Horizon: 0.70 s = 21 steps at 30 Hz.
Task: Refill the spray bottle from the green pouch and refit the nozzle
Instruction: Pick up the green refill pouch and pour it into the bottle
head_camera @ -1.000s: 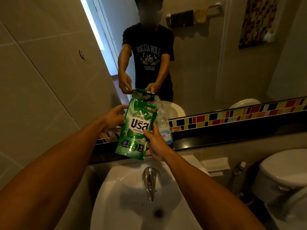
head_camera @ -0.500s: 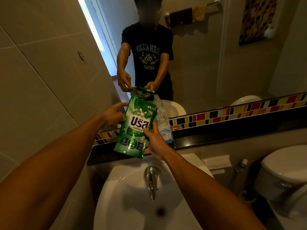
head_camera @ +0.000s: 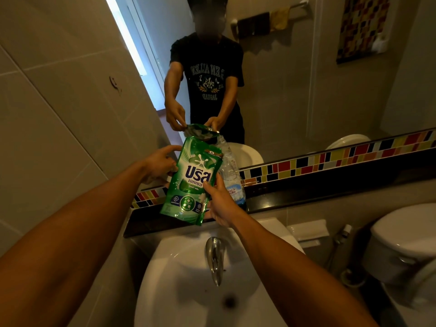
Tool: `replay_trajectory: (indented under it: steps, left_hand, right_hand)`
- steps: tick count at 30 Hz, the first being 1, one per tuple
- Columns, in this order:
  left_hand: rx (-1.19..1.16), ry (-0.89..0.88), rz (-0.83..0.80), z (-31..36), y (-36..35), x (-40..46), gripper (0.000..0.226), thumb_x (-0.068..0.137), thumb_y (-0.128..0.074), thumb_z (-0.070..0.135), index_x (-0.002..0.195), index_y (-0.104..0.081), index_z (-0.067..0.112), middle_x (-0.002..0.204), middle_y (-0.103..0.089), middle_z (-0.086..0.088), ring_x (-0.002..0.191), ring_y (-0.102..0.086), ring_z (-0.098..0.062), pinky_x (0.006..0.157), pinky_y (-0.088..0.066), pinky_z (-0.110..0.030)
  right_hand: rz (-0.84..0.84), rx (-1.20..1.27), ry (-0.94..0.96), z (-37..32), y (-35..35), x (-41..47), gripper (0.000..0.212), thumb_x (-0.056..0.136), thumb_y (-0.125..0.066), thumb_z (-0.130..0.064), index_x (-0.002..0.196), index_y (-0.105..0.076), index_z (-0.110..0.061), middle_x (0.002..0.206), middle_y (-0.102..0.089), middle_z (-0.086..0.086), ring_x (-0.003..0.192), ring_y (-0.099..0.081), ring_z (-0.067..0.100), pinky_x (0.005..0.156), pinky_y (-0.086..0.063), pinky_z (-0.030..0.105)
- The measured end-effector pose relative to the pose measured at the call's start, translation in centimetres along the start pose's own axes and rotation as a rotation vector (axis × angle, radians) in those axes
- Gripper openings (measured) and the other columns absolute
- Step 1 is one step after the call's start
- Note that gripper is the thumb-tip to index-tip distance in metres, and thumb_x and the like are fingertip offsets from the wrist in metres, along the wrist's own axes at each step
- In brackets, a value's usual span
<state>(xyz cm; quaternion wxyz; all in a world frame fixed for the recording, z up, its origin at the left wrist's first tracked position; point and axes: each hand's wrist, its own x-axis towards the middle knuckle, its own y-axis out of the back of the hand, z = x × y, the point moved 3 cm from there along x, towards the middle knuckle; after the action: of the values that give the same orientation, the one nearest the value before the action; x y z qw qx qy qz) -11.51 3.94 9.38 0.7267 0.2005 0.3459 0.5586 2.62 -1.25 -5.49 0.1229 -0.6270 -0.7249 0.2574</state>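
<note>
Sink (head_camera: 179, 274) fills bottom centre of frame, tap (head_camera: 214, 258) sticking out over the bowl; dark worktop (head_camera: 306, 197) ledge runs across the middle under the mirror (head_camera: 295, 90), toilet (head_camera: 401, 244) at lower right.

Step, as I read it: pouch in hand, pour not started. Green pouch (head_camera: 192, 182) sits centre frame, held upright with a slight tilt, above the ledge and just in front of a clear bottle (head_camera: 232, 178) that stands on the worktop at its right. Bottle neck is partly hidden behind the pouch top, so I can't tell whether it's open. No nozzle visible anywhere.

Both arms reach forward from the bottom corners. Left hand (head_camera: 160, 165) is at the pouch's upper left edge, fingers curled round behind it; the grip itself is mostly hidden. Right hand (head_camera: 220, 204) is closed on the lower right edge, thumb on the printed face.

Can't tell if the pouch top is torn or capped. Next, I'd judge: get the corner open, line the spout over the bottle mouth, tip slowly. Narrow neck plus floppy pouch means spill risk, so steady the bottle first.
</note>
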Motion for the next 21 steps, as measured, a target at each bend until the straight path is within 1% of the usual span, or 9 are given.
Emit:
replay_trajectory:
  steps: [6,11,16,21]
  left_hand:
    - [0.015,0.002,0.004,0.01,0.18,0.16,0.065,0.096,-0.049,-0.005,0.145,-0.039,0.036,0.099,-0.058,-0.011,0.086,-0.063,-0.025,0.048,-0.056,-0.033]
    - [0.019,0.000,0.010,-0.08,0.32,0.35,0.066,0.096,-0.047,-0.007,0.146,-0.039,0.035,0.101,-0.059,-0.014,0.085,-0.063,-0.026,0.048,-0.056,-0.033]
    - [0.022,0.004,0.004,-0.20,0.51,0.53,0.065,0.096,-0.048,-0.006,0.146,-0.039,0.036,0.100,-0.059,-0.013,0.087,-0.063,-0.026,0.051,-0.055,-0.035]
    - [0.020,0.008,0.004,-0.23,0.72,0.55,0.066,0.096,-0.049,-0.004,0.145,-0.039,0.038,0.106,-0.060,-0.016,0.092,-0.063,-0.030,0.056,-0.057,-0.039]
  right_hand:
    - [-0.005,0.023,0.013,-0.05,-0.03,0.13,0.051,0.109,-0.048,-0.024,0.154,-0.032,-0.042,0.138,-0.064,0.004,0.116,-0.068,0.031,0.087,-0.054,0.074]
    - [-0.006,0.057,0.014,0.01,-0.14,0.21,0.050,0.109,-0.049,-0.021,0.152,-0.035,-0.040,0.139,-0.063,0.004,0.120,-0.067,0.032,0.087,-0.054,0.074]
    - [-0.014,0.060,0.012,-0.07,-0.29,0.09,0.050,0.109,-0.049,-0.022,0.152,-0.035,-0.042,0.140,-0.063,0.002,0.119,-0.066,0.031,0.086,-0.054,0.074]
    - [-0.022,0.077,0.014,-0.18,-0.46,0.00,0.052,0.109,-0.048,-0.021,0.153,-0.033,-0.043,0.142,-0.061,0.002,0.118,-0.066,0.028,0.082,-0.057,0.071]
